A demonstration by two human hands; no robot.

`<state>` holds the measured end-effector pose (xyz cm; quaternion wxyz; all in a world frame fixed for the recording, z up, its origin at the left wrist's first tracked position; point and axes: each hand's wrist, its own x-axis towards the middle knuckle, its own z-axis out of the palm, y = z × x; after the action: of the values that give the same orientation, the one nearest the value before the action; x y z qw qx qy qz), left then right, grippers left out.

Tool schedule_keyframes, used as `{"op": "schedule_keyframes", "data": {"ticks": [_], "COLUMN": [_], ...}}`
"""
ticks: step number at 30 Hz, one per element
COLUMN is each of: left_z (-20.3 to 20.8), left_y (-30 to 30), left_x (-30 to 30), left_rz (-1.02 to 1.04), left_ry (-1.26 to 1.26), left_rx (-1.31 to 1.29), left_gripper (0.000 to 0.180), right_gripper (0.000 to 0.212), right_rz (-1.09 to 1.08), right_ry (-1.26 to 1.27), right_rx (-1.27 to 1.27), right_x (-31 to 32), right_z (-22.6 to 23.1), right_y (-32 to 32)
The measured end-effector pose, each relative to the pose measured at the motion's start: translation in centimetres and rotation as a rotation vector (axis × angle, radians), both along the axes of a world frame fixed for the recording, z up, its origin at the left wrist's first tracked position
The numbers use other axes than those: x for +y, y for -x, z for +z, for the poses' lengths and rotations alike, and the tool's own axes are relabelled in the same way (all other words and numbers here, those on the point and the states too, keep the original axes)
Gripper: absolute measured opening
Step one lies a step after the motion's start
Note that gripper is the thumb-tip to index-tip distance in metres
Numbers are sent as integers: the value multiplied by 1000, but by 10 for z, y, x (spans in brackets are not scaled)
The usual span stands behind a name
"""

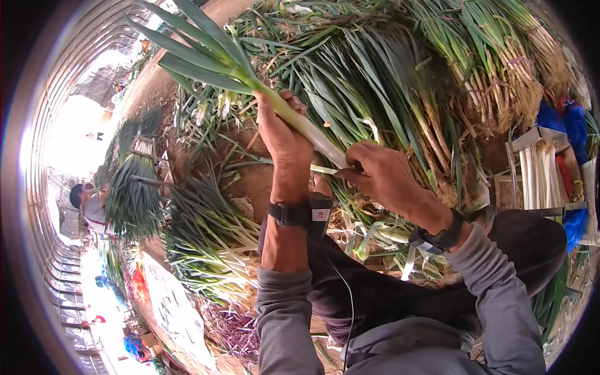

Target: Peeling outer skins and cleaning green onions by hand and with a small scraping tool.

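A thick leek (315, 137) with a pale stalk and broad green leaves lies slantwise before me, leaves up to the left. My left hand (284, 137) is wrapped round its stalk just below the leaves. At the white lower end, the fingers of my right hand (394, 181) are pinched together on the leek. A thin pale strip (324, 169) sticks out beside those fingertips; whether it is attached to the stalk is hidden. Beneath my right hand lie loose peelings (375, 237) of pale and green leaf.
Beyond my hands lies a large heap of untrimmed leeks (369, 81), with tied bundles (500, 69) at the far right. White stalks (540, 178) stand in a metal frame on the right. More leeks (206, 231) and purple peelings (231, 331) lie left. Another person (94, 209) is further off.
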<state>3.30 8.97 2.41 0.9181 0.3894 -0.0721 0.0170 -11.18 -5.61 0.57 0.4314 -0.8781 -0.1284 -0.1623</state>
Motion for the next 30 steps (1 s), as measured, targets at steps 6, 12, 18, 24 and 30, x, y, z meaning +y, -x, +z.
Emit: {"op": "schedule_keyframes", "data": {"ticks": [6, 12, 18, 24, 30], "left_z": [1, 8, 2, 3, 6], "left_y": [-9, 5, 14, 0, -39], "left_x": [15, 23, 17, 5, 42], "left_rz": [78, -158, -180, -40, -245], "left_ry": [-40, 198, 211, -160, 227], "left_rx": [-59, 88, -39, -1, 8], "left_gripper": [29, 34, 35, 20, 27], "right_gripper": [25, 17, 24, 19, 15], "right_rz": [54, 127, 129, 45, 169], "right_ry": [144, 51, -124, 70, 103], "right_rx": [-136, -12, 368, -60, -181], "right_x": [17, 2, -2, 5, -7], "right_z": [3, -14, 6, 1, 0], "right_y": [-9, 10, 14, 8, 30]}}
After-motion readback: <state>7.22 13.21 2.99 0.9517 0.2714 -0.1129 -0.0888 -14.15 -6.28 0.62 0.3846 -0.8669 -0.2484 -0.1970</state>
